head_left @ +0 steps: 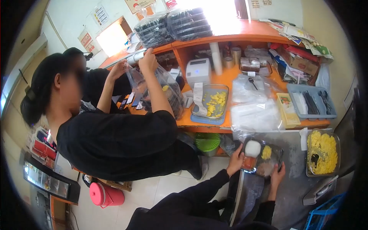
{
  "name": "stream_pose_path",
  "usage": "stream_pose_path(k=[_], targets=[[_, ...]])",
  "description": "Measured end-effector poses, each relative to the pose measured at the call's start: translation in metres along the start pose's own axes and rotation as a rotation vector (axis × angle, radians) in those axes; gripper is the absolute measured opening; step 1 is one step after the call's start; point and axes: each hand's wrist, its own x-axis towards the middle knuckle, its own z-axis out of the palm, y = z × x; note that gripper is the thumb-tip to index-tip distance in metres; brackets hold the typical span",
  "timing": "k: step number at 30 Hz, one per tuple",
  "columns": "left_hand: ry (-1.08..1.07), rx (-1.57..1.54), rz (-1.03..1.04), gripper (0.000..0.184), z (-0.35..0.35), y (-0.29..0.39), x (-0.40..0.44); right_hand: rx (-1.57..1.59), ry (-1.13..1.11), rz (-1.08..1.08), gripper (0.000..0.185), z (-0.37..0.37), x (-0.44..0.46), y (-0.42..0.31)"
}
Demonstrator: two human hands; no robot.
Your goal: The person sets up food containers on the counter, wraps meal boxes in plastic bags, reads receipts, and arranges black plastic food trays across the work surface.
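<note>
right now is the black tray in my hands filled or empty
Filled: the black tray holds a white mound, yellow food and reddish-orange food, each in its own spot.

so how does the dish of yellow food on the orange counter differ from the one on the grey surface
The counter dish has scattered yellow food with bare bottom showing; the grey-surface dish looks nearly full. A black utensil lies in the grey-surface dish; none shows in the counter dish. Both are clear and roughly rectangular.

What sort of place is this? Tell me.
Likely a takeaway food-packing counter: bagged stacks of black trays, a filled meal tray and a glass dish of yellow food.
</note>
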Motion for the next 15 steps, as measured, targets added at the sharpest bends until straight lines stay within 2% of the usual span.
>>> stream_pose_path(k=[2, 4, 5, 7, 9, 10, 12, 14, 15], targets=[[-0.006, -0.078, -0.123, 0.052, -0.008, 0.021, 0.017, -0.026, -0.016, 0.007, 0.048, 0.023, 0.028, -0.011], [0.109, 0.028, 0.09, 0.051, -0.005, 0.005, 0.029, -0.081, 0.004, -0.011, 0.047, 0.034, 0.041, -0.011], [0.222, 0.148, 0.345, 0.049, 0.006, -0.023, 0.042, -0.121, 0.031, -0.036, 0.047, 0.038, 0.046, -0.011], [0.19, 0.008, 0.188, 0.05, 0.008, -0.009, 0.031, -0.17, 0.052, -0.108, 0.049, 0.043, 0.054, -0.015], [0.307, 0.269, 0.385, 0.051, 0.013, -0.033, 0.041, -0.232, 0.051, -0.196, 0.048, 0.041, 0.068, 0.01], [0.225, 0.214, 0.258, 0.05, 0.007, -0.027, 0.041, -0.189, -0.001, -0.06, 0.047, 0.037, 0.075, 0.02], [0.243, 0.038, 0.005, 0.047, 0.005, -0.012, 0.044, -0.158, -0.054, 0.075, 0.042, 0.031, 0.075, -0.006], [0.142, 0.082, -0.12, 0.044, -0.007, -0.002, 0.051, -0.197, 0.014, 0.022, 0.041, 0.026, 0.09, 0.025], [0.089, 0.103, -0.178, 0.043, -0.01, 0.0, 0.053, -0.148, -0.025, 0.073, 0.041, 0.025, 0.091, 0.024]])
